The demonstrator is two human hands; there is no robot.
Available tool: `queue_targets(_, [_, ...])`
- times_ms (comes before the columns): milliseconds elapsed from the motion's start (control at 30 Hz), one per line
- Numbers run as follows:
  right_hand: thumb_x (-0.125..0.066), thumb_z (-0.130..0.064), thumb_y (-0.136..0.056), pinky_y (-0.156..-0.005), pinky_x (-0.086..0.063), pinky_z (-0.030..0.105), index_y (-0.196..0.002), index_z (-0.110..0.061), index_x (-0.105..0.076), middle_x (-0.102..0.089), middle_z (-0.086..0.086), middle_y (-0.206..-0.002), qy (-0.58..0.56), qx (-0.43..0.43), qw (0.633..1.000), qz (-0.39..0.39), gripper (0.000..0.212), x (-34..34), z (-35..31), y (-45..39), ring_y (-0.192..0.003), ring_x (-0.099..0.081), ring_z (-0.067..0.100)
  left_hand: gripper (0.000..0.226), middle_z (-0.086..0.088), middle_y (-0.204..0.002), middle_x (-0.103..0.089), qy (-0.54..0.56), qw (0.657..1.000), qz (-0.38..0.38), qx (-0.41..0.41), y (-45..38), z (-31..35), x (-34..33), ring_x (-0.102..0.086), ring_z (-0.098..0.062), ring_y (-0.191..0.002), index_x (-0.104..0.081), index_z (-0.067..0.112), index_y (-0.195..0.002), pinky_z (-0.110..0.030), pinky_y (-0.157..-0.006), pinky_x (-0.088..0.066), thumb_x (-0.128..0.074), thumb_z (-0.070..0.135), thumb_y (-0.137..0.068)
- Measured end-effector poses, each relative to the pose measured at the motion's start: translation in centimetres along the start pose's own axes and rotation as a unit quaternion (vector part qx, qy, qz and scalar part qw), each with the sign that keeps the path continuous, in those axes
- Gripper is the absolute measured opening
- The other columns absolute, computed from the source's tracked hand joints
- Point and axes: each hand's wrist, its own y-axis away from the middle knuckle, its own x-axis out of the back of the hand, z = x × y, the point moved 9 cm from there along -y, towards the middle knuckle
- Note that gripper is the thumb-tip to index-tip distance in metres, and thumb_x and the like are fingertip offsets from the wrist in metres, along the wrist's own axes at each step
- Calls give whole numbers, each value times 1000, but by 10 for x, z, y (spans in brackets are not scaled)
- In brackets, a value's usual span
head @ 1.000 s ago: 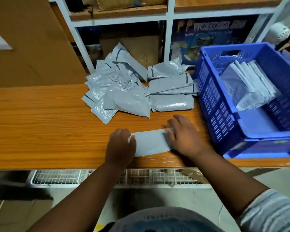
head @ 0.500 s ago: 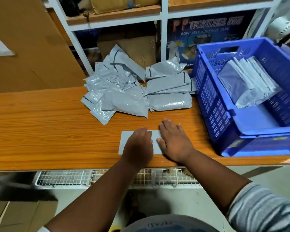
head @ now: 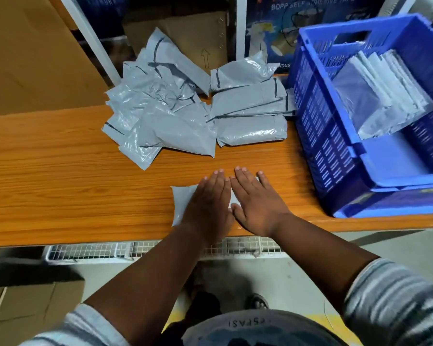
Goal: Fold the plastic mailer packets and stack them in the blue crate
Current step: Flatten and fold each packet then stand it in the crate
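We are pressing both palms flat on a grey mailer packet (head: 183, 203) lying near the front edge of the orange wooden table (head: 48, 171), in the lower middle of the frame. Our left hand (head: 210, 203) and right hand (head: 254, 203) are lying side by side with fingers straight, gripping nothing, only flattening the plastic. Just the packet's left end is showing past our left hand; its long axis is running left to right across the frame, parallel to the table edge. To do this step well, we judge we should be pushing trapped air out toward the ends and keeping the edges lined up, so the crease sets sharp before lifting. A loose pile of unfolded mailers (head: 160, 116) is sitting above our hands at centre frame, with a few plumper ones beside it. The blue crate (head: 318, 136) is standing at the right of the frame, with the folded stack (head: 385, 91) leaning inside it.
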Motion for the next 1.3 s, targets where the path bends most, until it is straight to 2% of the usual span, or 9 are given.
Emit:
queue_targets(200, [-17, -56, -108, -132, 2, 56, -171, -12, -9, -1, 15, -178, 36, 4, 999, -23, 78, 10, -6, -4, -166, 3, 28, 77, -27, -174, -20, 13, 1000, 2, -11, -1, 0, 2, -19, -40, -163, -28, -2, -165, -56, -130, -19, -26, 41, -102])
queue_targets(300, [-30, -47, -108, -133, -1, 54, -170, -12, -22, -14, 15, -177, 12, 8, 1000, 3, 71, 27, -13, -11, -165, -10, 28, 81, -26, -173, -22, 21, 999, -29, -15, -5, -1, 0, -20, -39, -162, -29, -2, -165, -56, -131, -20, -28, 42, -97])
queue_targets(367, [-38, -41, -108, -134, -8, 50, -170, -14, -20, -15, 12, -178, -23, 11, 999, 27, 70, 24, -17, -8, -165, -12, 26, 79, -23, -171, -31, 34, 999, -26, -4, -5, -4, 6, -26, -37, -160, -34, 0, -163, -55, -131, -22, -32, 39, -95])
queue_targets(500, [-23, -45, -110, -134, -11, 47, -170, -12, -21, -12, 12, -178, -56, -30, 997, 33, 68, 5, -9, -7, -165, -9, 27, 63, -22, -158, -51, 35, 998, 43, 9, -2, -3, 19, -44, -36, -151, -52, -2, -153, -55, -128, -27, -43, 30, -99])
queue_targets(700, [-17, -46, -108, -132, -15, 52, -169, -9, -22, -10, 16, -178, -52, -23, 998, 23, 72, 0, -9, -10, -165, -7, 31, 70, -17, -175, -21, 21, 999, 27, 34, 6, -5, -4, -19, -33, -163, -29, 4, -166, -53, -131, -16, -34, 36, -104])
queue_targets(933, [-15, -46, -106, -132, -14, 53, -169, -7, -19, -7, 20, -178, -20, -30, 999, 8, 75, -6, -11, -12, -165, -6, 35, 68, -21, -174, -26, 100, 992, 77, 31, 5, -10, -11, -24, -35, -162, -36, 1, -164, -54, -131, -21, -40, 31, -103])
queue_targets(1067, [-22, -46, -109, -133, -9, 53, -169, -4, -12, -1, 22, -177, 0, -28, 999, -29, 74, 2, -16, -22, -165, -3, 37, 68, -19, -176, -20, 143, 988, 65, 3, 7, -22, -21, -19, -32, -164, -32, 2, -165, -55, -131, -23, -37, 31, -105])
queue_targets(1200, [-23, -46, -110, -133, -11, 50, -169, -8, -18, -10, 18, -177, -28, -4, 1000, -1, 71, 13, -28, -22, -165, -9, 33, 70, -13, -178, -13, 264, 963, 17, 45, 3, -37, -15, -12, -25, -165, -28, 5, -167, -50, -134, -11, -30, 27, -101])
queue_targets(1300, [-20, -51, -108, -133, -12, 51, -170, -11, -16, -11, 15, -178, -36, -4, 999, 9, 73, 8, -29, -15, -165, -8, 31, 73, -16, -178, -10, 150, 987, -24, 44, 8, -28, -11, -10, -30, -165, -18, 5, -169, -52, -133, -13, -24, 32, -102])
